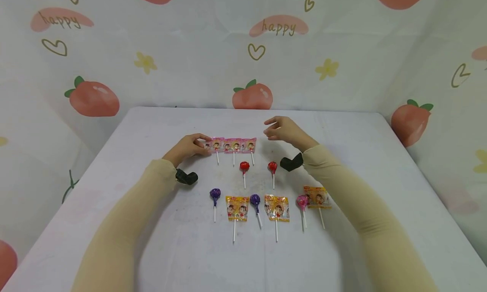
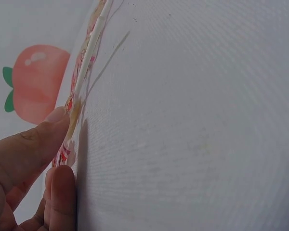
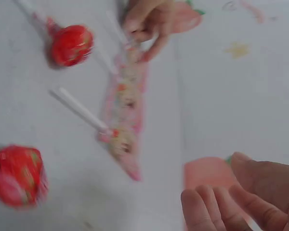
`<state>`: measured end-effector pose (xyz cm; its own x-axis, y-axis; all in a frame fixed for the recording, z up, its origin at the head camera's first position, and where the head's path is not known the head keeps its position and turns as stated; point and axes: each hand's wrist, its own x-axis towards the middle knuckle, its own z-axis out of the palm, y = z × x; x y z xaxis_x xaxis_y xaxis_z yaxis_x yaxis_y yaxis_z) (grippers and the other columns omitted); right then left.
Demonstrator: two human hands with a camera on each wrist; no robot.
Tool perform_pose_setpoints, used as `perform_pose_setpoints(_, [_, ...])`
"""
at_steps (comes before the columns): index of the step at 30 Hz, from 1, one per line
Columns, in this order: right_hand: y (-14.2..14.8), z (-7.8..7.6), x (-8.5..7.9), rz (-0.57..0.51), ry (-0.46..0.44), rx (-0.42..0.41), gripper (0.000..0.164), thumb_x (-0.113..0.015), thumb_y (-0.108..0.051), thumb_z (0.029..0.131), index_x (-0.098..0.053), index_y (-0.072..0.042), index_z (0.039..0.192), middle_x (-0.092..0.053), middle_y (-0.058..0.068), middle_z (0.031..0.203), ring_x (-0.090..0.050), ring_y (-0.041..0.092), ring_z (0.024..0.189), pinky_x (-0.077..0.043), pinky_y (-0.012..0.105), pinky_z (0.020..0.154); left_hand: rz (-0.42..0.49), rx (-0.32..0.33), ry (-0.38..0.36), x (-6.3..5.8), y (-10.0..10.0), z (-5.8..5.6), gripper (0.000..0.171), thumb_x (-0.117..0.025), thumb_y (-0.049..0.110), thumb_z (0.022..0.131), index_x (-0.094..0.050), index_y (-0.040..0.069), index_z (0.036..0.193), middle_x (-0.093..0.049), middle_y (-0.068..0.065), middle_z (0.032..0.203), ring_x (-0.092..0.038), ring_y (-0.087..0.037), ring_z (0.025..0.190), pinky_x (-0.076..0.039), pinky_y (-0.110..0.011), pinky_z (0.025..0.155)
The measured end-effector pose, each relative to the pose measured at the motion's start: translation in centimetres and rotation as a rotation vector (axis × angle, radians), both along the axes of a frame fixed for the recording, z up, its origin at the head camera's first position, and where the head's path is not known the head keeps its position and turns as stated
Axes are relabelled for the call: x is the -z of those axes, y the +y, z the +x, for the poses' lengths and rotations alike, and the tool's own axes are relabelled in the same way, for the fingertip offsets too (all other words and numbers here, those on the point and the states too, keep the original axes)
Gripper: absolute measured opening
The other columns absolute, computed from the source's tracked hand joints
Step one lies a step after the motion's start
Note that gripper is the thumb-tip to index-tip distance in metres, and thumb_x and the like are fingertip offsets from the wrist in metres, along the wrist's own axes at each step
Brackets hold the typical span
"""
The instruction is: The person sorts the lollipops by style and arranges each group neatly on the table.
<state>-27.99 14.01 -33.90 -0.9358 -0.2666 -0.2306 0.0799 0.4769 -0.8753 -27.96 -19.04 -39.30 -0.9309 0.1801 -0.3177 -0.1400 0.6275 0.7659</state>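
Observation:
Three flat pink-wrapped lollipops point(image 1: 233, 145) lie side by side in a row on the table, sticks toward me. At the row's left end my left hand point(image 1: 189, 147) pinches the wrapper edge of the leftmost lollipop point(image 1: 216, 144). The left wrist view shows that wrapper between thumb point(image 2: 43, 137) and fingers. To the right of the row, above the table, my right hand point(image 1: 284, 130) hangs with loosely bent fingers and holds nothing. Two red ball lollipops point(image 1: 244, 166) point(image 1: 272, 167) lie just nearer to me than the row.
Closer to me lie two purple ball lollipops point(image 1: 215, 194) point(image 1: 255, 200), a pink ball lollipop point(image 1: 302, 201) and three yellow-wrapped lollipops point(image 1: 237, 208) point(image 1: 277, 208) point(image 1: 317, 196). The rightmost yellow one is near my right sleeve. The white table point(image 1: 182, 249) meets a printed backdrop point(image 1: 205, 68).

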Motion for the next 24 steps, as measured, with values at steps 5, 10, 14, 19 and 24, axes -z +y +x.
perform_pose_setpoints(5, [2.6, 1.9, -2.0, -0.023, 0.111, -0.043, 0.044, -0.06, -0.013, 0.096, -0.049, 0.0, 0.136, -0.053, 0.021, 0.123, -0.061, 0.028, 0.11, -0.049, 0.037, 0.094, -0.011, 0.0, -0.01, 0.2, 0.0, -0.2, 0.056, -0.076, 0.016, 0.084, -0.054, 0.015, 0.135, -0.05, -0.01, 0.106, -0.043, -0.023, 0.097, -0.038, -0.031, 0.081])
perform_pose_setpoints(10, [4.9, 4.0, -3.7, -0.005, 0.216, -0.106, 0.045, -0.058, -0.015, 0.097, -0.047, 0.001, 0.138, -0.054, 0.022, 0.127, -0.059, 0.025, 0.112, -0.049, 0.035, 0.096, -0.017, -0.002, -0.009, 0.2, -0.1, -0.2, 0.056, -0.076, 0.015, 0.084, -0.054, 0.015, 0.135, -0.05, -0.01, 0.106, -0.043, -0.023, 0.097, -0.037, -0.032, 0.082])
perform_pose_setpoints(14, [6.5, 5.7, -4.4, 0.019, 0.285, -0.111, 0.043, -0.057, -0.016, 0.098, -0.048, -0.002, 0.137, -0.056, 0.019, 0.127, -0.062, 0.015, 0.108, -0.049, 0.029, 0.094, -0.016, -0.002, -0.007, 0.0, 0.0, -0.2, 0.056, -0.075, 0.015, 0.084, -0.053, 0.015, 0.135, -0.05, -0.01, 0.106, -0.043, -0.023, 0.097, -0.037, -0.032, 0.082])
perform_pose_setpoints(19, [8.3, 7.9, -4.4, 0.031, 0.347, -0.074, 0.042, -0.061, -0.021, 0.096, -0.052, -0.009, 0.136, -0.061, 0.01, 0.125, -0.061, 0.003, 0.105, -0.047, 0.019, 0.09, -0.021, -0.001, 0.001, 0.0, 0.1, -0.1, 0.055, -0.075, 0.015, 0.085, -0.053, 0.014, 0.135, -0.05, -0.009, 0.103, -0.043, -0.022, 0.095, -0.037, -0.031, 0.081])
perform_pose_setpoints(24, [9.9, 9.8, -3.6, -0.007, 0.419, -0.055, 0.039, -0.062, -0.017, 0.095, -0.054, -0.008, 0.133, -0.064, -0.007, 0.116, -0.061, 0.0, 0.104, -0.047, 0.013, 0.086, -0.02, 0.0, 0.006, 0.2, -0.1, -0.1, 0.055, -0.075, 0.016, 0.084, -0.054, 0.015, 0.135, -0.051, -0.009, 0.104, -0.043, -0.022, 0.097, -0.036, -0.032, 0.083])
